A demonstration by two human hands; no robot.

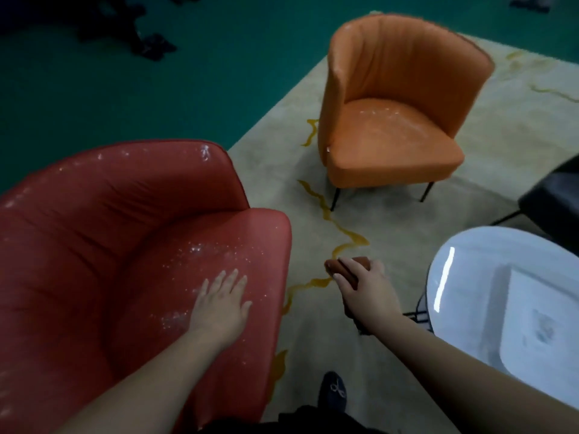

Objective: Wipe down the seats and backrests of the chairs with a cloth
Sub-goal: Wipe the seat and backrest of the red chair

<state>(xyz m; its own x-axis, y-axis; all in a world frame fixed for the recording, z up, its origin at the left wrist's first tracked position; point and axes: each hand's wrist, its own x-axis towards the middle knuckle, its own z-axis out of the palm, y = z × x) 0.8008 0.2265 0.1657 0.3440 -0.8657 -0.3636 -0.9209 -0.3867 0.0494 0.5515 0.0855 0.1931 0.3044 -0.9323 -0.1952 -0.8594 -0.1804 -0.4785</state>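
A red armchair (pixel 103 245) fills the lower left; white specks and smears dot its seat and the top of its backrest. My left hand (pixel 221 303) lies flat on the front of that seat, fingers spread, holding nothing. My right hand (pixel 365 288) hovers over the rug to the right of the red chair, closed around a bunched brown cloth (pixel 344 267). An orange armchair (pixel 394 120) stands further back on the rug, with pale marks on its seat.
A round white table (pixel 488 270) with a glossy top stands at the right on thin black legs. A dark seat (pixel 554 195) shows at the right edge. A beige rug (pixel 313 189) with yellow lines lies on the green floor. My dark shoe (pixel 333 391) is at the bottom.
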